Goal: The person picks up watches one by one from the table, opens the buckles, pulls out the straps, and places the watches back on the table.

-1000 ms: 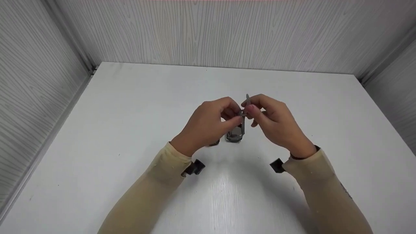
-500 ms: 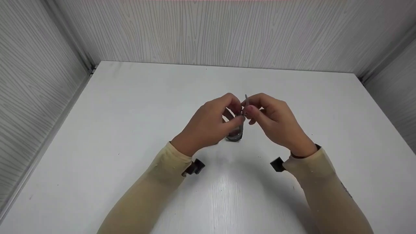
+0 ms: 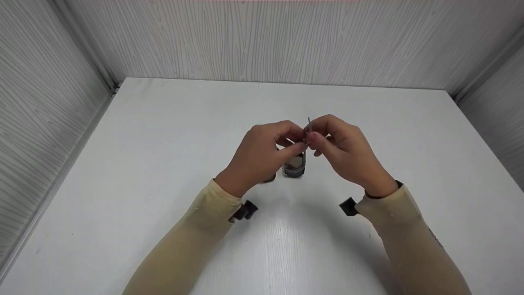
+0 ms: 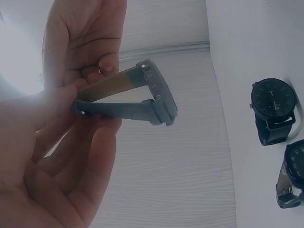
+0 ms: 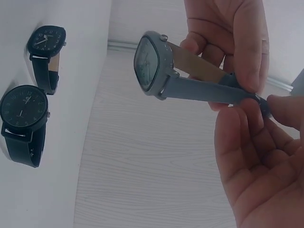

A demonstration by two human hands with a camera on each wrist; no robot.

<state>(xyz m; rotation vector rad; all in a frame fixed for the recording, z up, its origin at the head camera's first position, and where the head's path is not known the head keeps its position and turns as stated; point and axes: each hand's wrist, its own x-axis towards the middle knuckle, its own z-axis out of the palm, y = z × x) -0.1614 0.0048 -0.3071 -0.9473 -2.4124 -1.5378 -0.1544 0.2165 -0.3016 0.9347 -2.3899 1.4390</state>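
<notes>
A grey-blue wristwatch (image 5: 152, 64) with a tan-lined strap hangs from both hands above the white table, its strap closed into a loop. In the head view, its case (image 3: 294, 172) shows below the fingertips. My left hand (image 3: 262, 149) pinches the strap near the buckle end. My right hand (image 3: 346, 151) pinches the same end between thumb and fingers, and a thin strap tip (image 3: 309, 123) stands up past them. The fingers largely cover the buckle, so how it is fastened cannot be made out. The watch face (image 5: 146, 64) points away from the hands.
Two dark wristwatches stand on the white table (image 3: 172, 123): a round one (image 5: 23, 107) and a squarer one (image 5: 46, 40). In the head view, part of a dark watch (image 3: 269, 179) shows beneath the left hand. Panelled walls (image 3: 262, 45) border the table.
Both hands stay in nearly the same place. The strap tip has turned more edge-on, and the hanging case has tilted, so the inside of the loop shows more.
</notes>
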